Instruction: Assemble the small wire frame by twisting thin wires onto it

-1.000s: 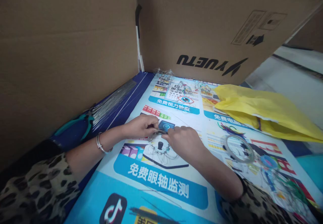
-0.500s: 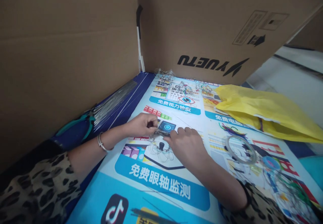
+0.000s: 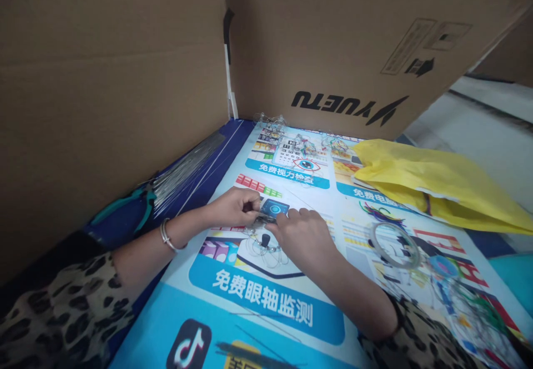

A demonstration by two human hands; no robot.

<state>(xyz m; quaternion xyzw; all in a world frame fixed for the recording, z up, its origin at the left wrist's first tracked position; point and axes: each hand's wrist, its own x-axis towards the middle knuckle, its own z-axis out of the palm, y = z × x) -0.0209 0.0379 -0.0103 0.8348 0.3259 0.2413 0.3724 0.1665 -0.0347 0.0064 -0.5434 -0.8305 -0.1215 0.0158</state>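
Observation:
My left hand (image 3: 237, 207) is closed in a pinch over the printed sheet, its fingertips on the thin wire of a beaded wire piece (image 3: 266, 253). Loops and small pale beads of that piece hang below the fingers, against the print. My right hand (image 3: 306, 241) is wrapped round small metal pliers (image 3: 265, 218), whose jaws point left to the left fingertips. The palm hides the handles. What exactly sits between the jaws is too small to make out.
Teal-handled pliers (image 3: 144, 208) and a bundle of straight wires (image 3: 183, 172) lie at the left. Cardboard walls (image 3: 333, 41) rise behind. Wire pieces (image 3: 308, 144) lie at the back. On the right are a yellow bag (image 3: 433, 175), a clear roll (image 3: 395, 246) and tangled wires (image 3: 470, 302).
The right hand has shifted slightly left, and the pliers have turned a little at the left fingertips. The left hand stays almost in place. The view has moved very slightly.

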